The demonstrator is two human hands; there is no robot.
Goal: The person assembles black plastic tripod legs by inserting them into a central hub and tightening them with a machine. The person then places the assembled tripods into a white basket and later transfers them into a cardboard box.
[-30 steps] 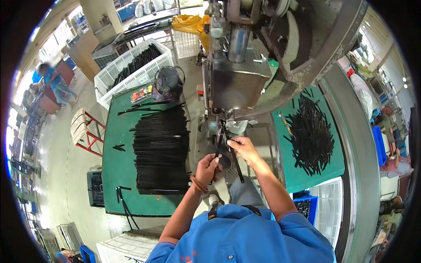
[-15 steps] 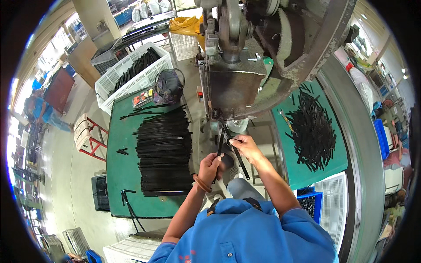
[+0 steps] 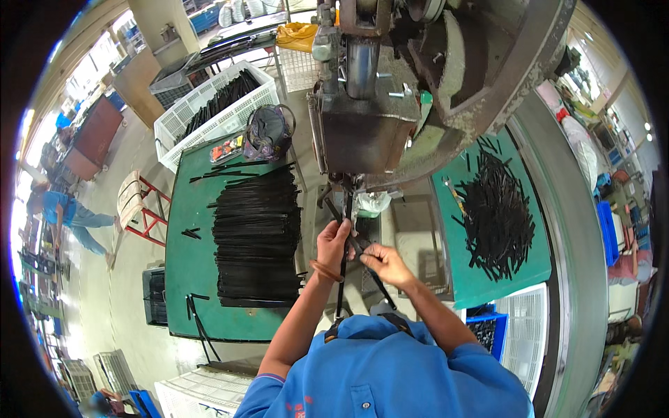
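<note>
I am seeing both hands staying just below the press machine [image 3: 362, 132]: my left hand [image 3: 333, 240] is still closing around a black strip [image 3: 342, 279] standing upright, while my right hand [image 3: 380, 259] is pinching another beside it.

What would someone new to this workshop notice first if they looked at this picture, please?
Probably the big grey press machine looming at the top centre, with both hands right beneath it: the left hand and right hand grip thin black strips. Next comes the neat stack of black strips on the green table to the left, and the loose pile of short black pieces on the right.
</note>
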